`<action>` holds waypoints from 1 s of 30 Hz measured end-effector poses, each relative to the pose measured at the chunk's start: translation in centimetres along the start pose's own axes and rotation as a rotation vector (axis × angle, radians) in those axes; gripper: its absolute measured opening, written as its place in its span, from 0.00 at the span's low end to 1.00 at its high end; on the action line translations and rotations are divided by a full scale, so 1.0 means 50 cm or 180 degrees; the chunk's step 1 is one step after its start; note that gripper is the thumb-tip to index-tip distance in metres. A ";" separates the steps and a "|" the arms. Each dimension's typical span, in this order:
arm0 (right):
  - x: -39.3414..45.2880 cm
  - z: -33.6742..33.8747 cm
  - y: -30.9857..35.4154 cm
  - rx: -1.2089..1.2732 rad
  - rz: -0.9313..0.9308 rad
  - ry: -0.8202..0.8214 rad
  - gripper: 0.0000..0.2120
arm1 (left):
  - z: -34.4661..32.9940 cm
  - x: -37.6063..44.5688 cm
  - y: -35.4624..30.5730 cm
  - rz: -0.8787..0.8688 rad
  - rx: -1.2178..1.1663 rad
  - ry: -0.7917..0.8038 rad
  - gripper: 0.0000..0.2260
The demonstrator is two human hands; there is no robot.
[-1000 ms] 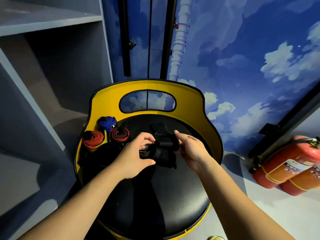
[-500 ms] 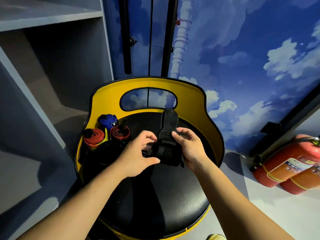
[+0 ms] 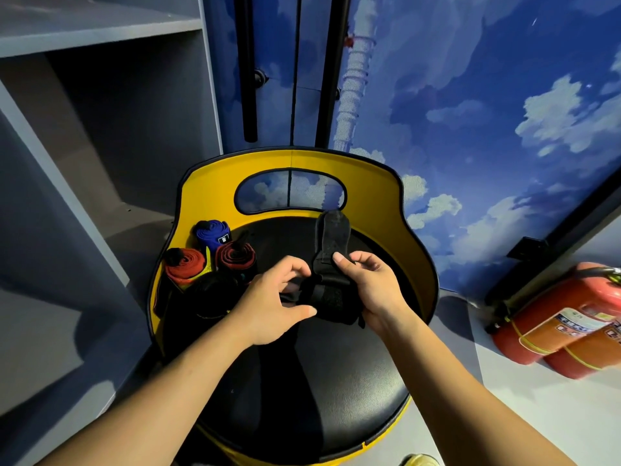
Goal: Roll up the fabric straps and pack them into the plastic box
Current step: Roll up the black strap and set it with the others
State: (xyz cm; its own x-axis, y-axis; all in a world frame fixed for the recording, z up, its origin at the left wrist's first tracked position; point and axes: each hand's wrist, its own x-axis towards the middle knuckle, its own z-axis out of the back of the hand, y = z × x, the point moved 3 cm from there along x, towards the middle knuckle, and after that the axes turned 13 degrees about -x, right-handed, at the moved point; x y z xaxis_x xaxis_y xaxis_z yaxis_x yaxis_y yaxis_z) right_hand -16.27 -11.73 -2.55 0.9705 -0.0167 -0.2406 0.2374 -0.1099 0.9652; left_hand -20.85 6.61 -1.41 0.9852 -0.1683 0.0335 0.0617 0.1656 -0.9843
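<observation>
A black fabric strap (image 3: 331, 264) is held over the black seat of a yellow stool (image 3: 379, 203); its free end sticks up toward the backrest and its lower part is a partly wound bundle. My left hand (image 3: 275, 297) pinches the bundle's left side. My right hand (image 3: 373, 287) grips it from the right, thumb pressed on the strap. On the seat's left edge stand rolled straps: a blue one (image 3: 213, 232), a red one (image 3: 184, 267), a red-and-black one (image 3: 235, 258) and a black one (image 3: 210, 294). No plastic box is visible.
A grey shelf unit (image 3: 84, 136) stands to the left. Two red fire extinguishers (image 3: 564, 324) lie on the floor at the right. A blue wall with painted clouds (image 3: 487, 112) rises behind the stool.
The strap's crumpled end has been straightened and now stands up toward the backrest. My right thumb has shifted onto the strap; both hands keep hold of the bundle.
</observation>
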 end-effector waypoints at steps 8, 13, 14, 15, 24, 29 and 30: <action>0.004 -0.005 0.003 0.0185 -0.0014 -0.0028 0.14 | -0.008 -0.005 -0.003 0.0010 -0.0175 -0.0024 0.23; 0.006 0.006 0.009 -0.0551 0.0618 -0.0585 0.15 | -0.007 -0.001 -0.002 0.0031 -0.0238 -0.0037 0.23; 0.006 0.010 0.009 -0.0816 0.0745 -0.0697 0.14 | -0.009 -0.002 -0.001 0.0038 -0.0253 -0.0048 0.24; 0.007 0.012 0.009 -0.0953 0.0810 -0.0744 0.14 | -0.010 -0.002 0.000 0.0045 -0.0261 -0.0053 0.24; -0.001 0.010 0.025 -0.1456 0.1198 -0.0603 0.03 | -0.002 0.001 0.013 0.0180 -0.0390 -0.0186 0.21; -0.014 0.006 0.043 -0.1635 0.1465 -0.0609 0.06 | 0.003 0.005 0.018 0.0192 -0.0490 -0.0314 0.20; -0.016 0.005 0.047 -0.1643 0.1505 -0.0575 0.06 | 0.004 0.006 0.018 0.0188 -0.0514 -0.0343 0.20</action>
State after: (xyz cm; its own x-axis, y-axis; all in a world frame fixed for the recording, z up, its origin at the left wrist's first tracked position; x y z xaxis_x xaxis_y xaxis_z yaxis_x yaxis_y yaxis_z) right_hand -16.50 -12.24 -0.09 0.9627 -0.1154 0.2447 -0.1731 0.4324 0.8849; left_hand -20.48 6.91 -2.27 0.9983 -0.0564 -0.0154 -0.0147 0.0128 -0.9998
